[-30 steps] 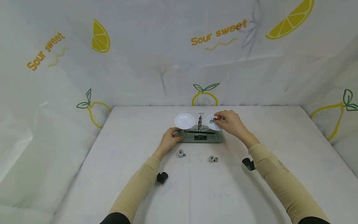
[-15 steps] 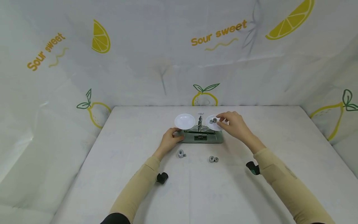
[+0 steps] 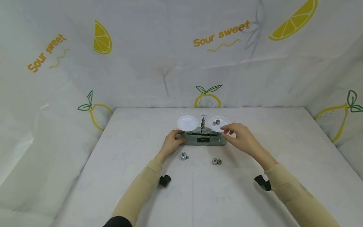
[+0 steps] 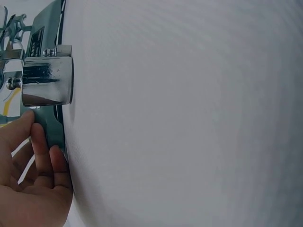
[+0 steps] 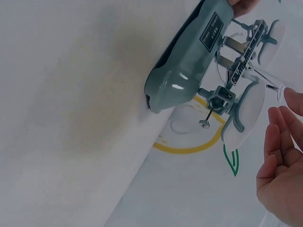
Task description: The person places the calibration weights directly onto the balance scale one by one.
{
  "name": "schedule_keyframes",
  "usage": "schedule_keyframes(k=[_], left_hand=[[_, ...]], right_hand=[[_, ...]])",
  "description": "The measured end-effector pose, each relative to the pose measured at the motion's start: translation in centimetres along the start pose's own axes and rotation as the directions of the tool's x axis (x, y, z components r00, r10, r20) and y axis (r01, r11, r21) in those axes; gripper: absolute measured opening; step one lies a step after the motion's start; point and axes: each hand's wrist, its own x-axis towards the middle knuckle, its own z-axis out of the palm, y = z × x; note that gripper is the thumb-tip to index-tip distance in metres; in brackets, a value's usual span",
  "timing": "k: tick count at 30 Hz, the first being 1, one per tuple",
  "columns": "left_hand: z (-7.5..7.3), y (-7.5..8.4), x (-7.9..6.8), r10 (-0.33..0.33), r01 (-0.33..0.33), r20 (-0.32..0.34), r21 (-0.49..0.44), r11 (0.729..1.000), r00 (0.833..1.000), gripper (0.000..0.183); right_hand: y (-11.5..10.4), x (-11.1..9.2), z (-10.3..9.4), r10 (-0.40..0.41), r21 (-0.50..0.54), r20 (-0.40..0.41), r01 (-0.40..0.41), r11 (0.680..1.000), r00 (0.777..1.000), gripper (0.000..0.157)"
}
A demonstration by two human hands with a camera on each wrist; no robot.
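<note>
A: Where's the balance, and how do both hands stand?

B: The grey-green balance scale with white round pans (image 3: 203,143) sits near the middle of the far edge of the white-covered tabletop (image 3: 221,201). Your left hand (image 3: 171,141) grips the left end of its base, thumb at the front. Your right hand (image 3: 239,136) is well apart from the left and holds nothing; thumb and forefinger are parted just beside the near rim of the white right pan (image 3: 224,122). Whether a fingertip touches that rim, I can't tell.

A: And on the pans?

B: Two small silvery metal weights (image 3: 217,122) lie close together on the right one. The white left pan (image 3: 187,123) is bare.

A: Anything in the way?

B: On the near side of the base, towards its left end, stands a large silvery knobbed cylinder weight (image 3: 183,156) with a tiny silvery weight (image 3: 187,157) just beside it. From your left wrist, the large one hides part of the base. Nearer to you, below the base's right half, is a pair of silvery weights (image 3: 214,161). Your beige right sleeve (image 3: 300,192) reaches in over the tabletop's right side.
</note>
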Motion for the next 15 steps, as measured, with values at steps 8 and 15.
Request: schedule_keyframes(k=[8,15], left_hand=[[0.0,0.0,0.0,0.011,-0.011,0.000,-0.001,1.000,1.000,0.043],[-0.1,0.0,-0.1,0.009,-0.009,0.004,-0.011,1.000,1.000,0.043]], right_hand=[[-0.2,-2.2,1.0,-0.029,0.048,0.035,0.027,0.998,0.999,0.023],[-0.2,-3.3,1.7,-0.030,0.062,0.146,0.021,0.998,0.989,0.021]])
